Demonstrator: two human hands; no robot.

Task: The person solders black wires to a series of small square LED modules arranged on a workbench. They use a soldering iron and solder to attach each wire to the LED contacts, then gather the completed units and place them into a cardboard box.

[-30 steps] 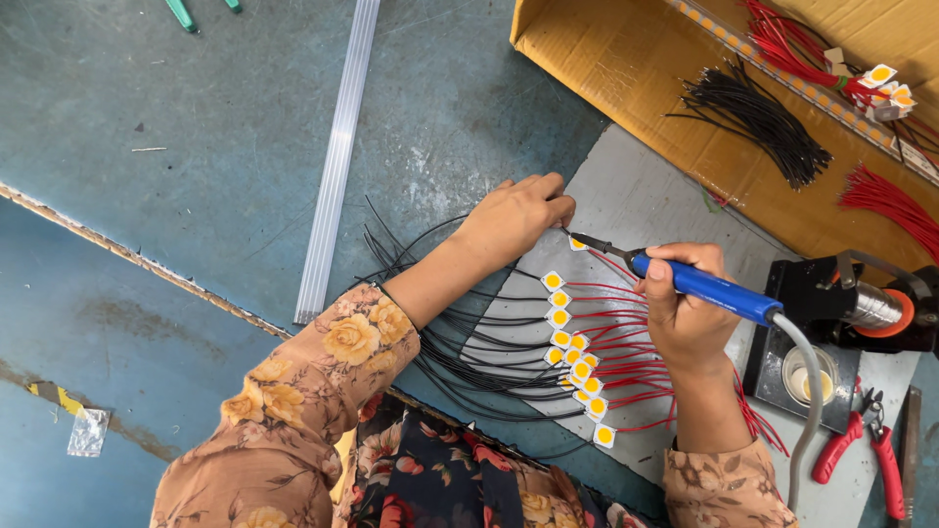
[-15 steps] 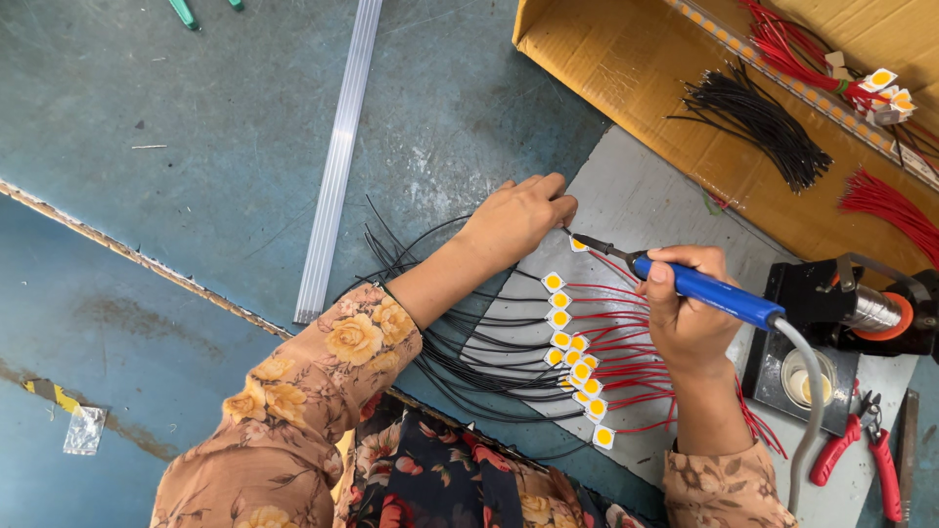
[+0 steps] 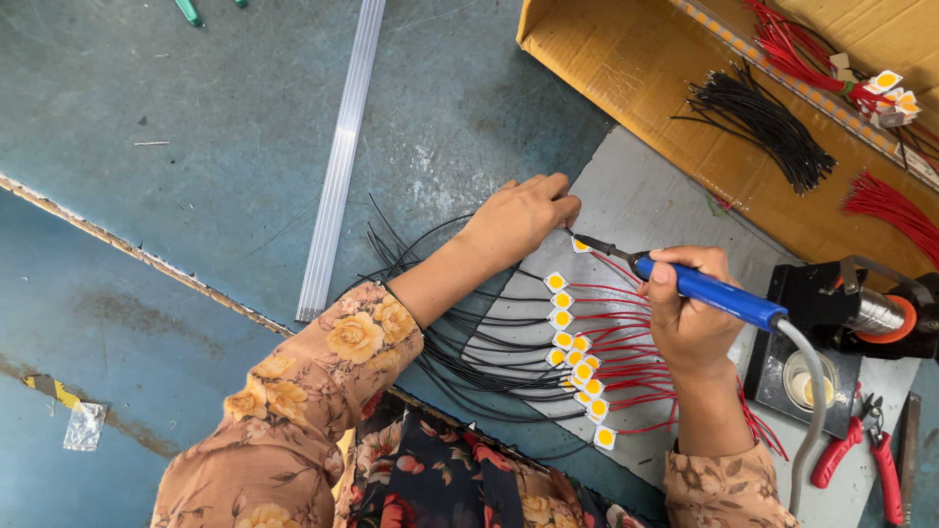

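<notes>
Right hand [image 3: 690, 318] grips a blue-handled soldering iron [image 3: 685, 281], its tip on the small square yellow-centred chip [image 3: 579, 244] pinched by left hand [image 3: 518, 215] mid grey mat [image 3: 665, 196]; about a dozen wired chips [image 3: 577, 367] lie finished, loose wires remain in the cardboard box [image 3: 626, 88].
</notes>
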